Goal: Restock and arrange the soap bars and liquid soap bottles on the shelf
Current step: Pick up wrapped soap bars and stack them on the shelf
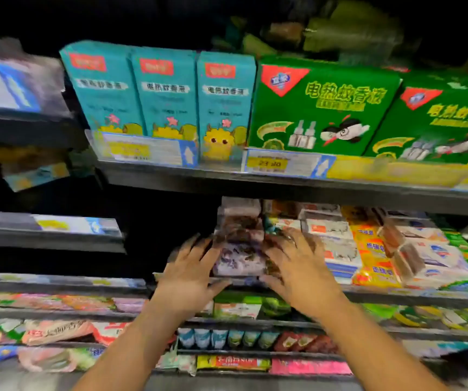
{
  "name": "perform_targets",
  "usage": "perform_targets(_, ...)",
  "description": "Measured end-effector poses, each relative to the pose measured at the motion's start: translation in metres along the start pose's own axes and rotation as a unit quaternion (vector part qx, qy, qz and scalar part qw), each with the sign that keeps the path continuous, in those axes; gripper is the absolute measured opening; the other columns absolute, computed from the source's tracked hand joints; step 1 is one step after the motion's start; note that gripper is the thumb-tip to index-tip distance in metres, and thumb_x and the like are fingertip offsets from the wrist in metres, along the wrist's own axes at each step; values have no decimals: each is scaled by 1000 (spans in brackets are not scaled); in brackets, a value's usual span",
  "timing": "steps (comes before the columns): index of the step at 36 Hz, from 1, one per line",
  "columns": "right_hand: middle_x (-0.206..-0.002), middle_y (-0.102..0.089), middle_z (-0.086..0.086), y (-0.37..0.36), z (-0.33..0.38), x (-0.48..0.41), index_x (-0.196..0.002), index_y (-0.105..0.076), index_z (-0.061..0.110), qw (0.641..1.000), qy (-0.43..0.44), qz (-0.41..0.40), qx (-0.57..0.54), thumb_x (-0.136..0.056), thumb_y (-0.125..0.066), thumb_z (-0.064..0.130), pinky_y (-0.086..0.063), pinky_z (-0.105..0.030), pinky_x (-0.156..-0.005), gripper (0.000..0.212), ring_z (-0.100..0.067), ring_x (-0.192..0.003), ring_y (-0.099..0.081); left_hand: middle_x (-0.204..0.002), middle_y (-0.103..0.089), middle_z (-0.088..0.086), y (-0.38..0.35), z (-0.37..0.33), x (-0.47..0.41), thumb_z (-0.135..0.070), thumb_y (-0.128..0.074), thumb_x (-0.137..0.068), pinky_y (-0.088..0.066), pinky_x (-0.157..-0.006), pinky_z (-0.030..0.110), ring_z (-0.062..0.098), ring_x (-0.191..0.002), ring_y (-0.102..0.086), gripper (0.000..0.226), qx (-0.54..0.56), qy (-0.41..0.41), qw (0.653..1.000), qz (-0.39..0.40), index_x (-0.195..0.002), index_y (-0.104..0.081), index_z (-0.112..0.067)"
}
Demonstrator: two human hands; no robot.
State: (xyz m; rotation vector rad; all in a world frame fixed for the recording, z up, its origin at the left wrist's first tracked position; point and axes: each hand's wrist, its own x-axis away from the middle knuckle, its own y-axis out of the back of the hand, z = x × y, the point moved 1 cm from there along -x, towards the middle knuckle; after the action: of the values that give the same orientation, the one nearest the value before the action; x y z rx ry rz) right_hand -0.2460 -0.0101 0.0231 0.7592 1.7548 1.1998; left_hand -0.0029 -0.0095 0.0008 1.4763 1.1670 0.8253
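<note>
At stack of lavender soap packs [240, 249] on shelf [396, 296], left grip [190, 266] flat on stack's left side, fingers spread, right grip [297, 266] flat on stack's right side, fingers spread, white soap packs [337, 255] just right of stack, green mosquito-liquid boxes [323, 105] above stack

1. Shelf rail [227, 183]: read as dark grey metal, smooth, matt with a dull sheen.
2. Teal boxes [168, 91]: taken as printed cardboard, smooth, satin finish.
3. Green boxes [326, 105]: printed cardboard, glossier; light is reflected off the fronts.
4. Price labels [280, 165]: matt paper, set behind a clear glossy plastic strip [142, 150].
5. Purple soap packs [240, 249]: wrapping is blurred; material cannot be told.
6. Yellow packs [374, 255]: glossy plastic film, slightly crinkled.
7. White soap cartons [436, 258]: smooth paperboard, low gloss.
8. Pink pouches [55, 331]: soft plastic film, wrinkled, shiny.
</note>
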Motion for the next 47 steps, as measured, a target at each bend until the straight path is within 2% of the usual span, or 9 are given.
perform_targets(6, -121, -67, 4, -13, 16, -16, -120, -58, 31, 1000, -4, -6, -4, -68, -82, 54, -32, -52, -95, 61, -26, -120, -51, -149, -43, -6, -11, 13, -13, -64, -48, -94, -38, -109, 32, 20, -141, -36, 72, 53, 6, 998, 34, -155, -23, -37)
perform_targets(10, -120, -66, 6, -14, 17, -21, -126, -53, 37, 999, -15, 38, -33, -64, -81, 61, -37, -50, -92, 72, -23, -116, -55, -148, -46, -6, -12, 11, -17, -63, -58, -90, -40, -105, 28, 17, -137, -42, 74, 109, 28, 992, 62, -151, -31, -32)
perform_targets(17, -130, -58, 10, -9, 14, -27, -127, -51, 38, 991, -6, 96, -88, -69, -79, 53, -17, -36, -86, 67, -20, -125, -47, -136, -57, -5, -17, 3, -24, -59, -75, -78, -48, -95, 28, 17, -123, -54, 84, 181, 69, 980, 40, -147, -35, -34)
perform_targets(23, -128, -50, 14, 13, 7, -22, -136, -48, 35, 973, -24, 55, -223, -75, -71, 51, -32, -35, -103, 66, -13, -126, -39, -129, -51, -14, 8, -1, -5, -49, -77, -80, -35, -95, 18, 12, -127, -44, 75, 241, 44, 969, -30, -144, -40, -36)
perform_targets(28, -136, -44, 18, 55, 9, -13, -136, -50, 34, 922, -50, -22, -384, -78, -75, 47, -31, -11, -106, 64, 6, -130, -40, -120, -41, -35, 33, -1, 5, -76, -60, -67, -33, -97, 25, 0, -118, -38, 66, 306, -6, 944, -121, -127, -41, -56)
perform_targets(33, -127, -56, 20, 61, 17, -10, -122, -61, 38, 870, -84, -39, -484, -74, -85, 30, -36, -10, -101, 55, -2, -125, -52, -109, -66, -12, 38, -18, 12, -65, -59, -75, -50, -89, 31, 6, -105, -62, 42, 491, 11, 861, -132, -111, -59, -42)
perform_targets(35, -117, -65, 19, 61, 23, -9, -116, -63, 31, 810, -133, -12, -571, -76, -85, 17, -46, -13, -92, 48, -2, -113, -61, -105, -71, -13, 42, -23, 9, -61, -58, -78, -53, -86, 29, 5, -100, -66, 39, 541, 14, 833, -114, -107, -64, -37)
perform_targets(42, -101, -74, 3, 61, 35, -4, -115, -58, 10, 650, -234, -40, -722, -83, -69, 4, -56, -24, -74, 34, -13, -94, -70, -107, -66, -14, 41, -25, 7, -68, -62, -83, -53, -82, 26, 3, -99, -63, 38, 487, -12, 868, -94, -116, -51, -52)
perform_targets(47, -103, -75, -5, 56, 37, 4, -115, -61, 10, 548, -312, -24, -776, -81, -67, 22, -58, -26, -64, 37, -20, -91, -72, -141, -26, -35, 26, -21, 10, -58, -79, -70, -41, -92, 6, -10, -127, -40, 96, 417, -92, 901, -78, -137, -12, -73)
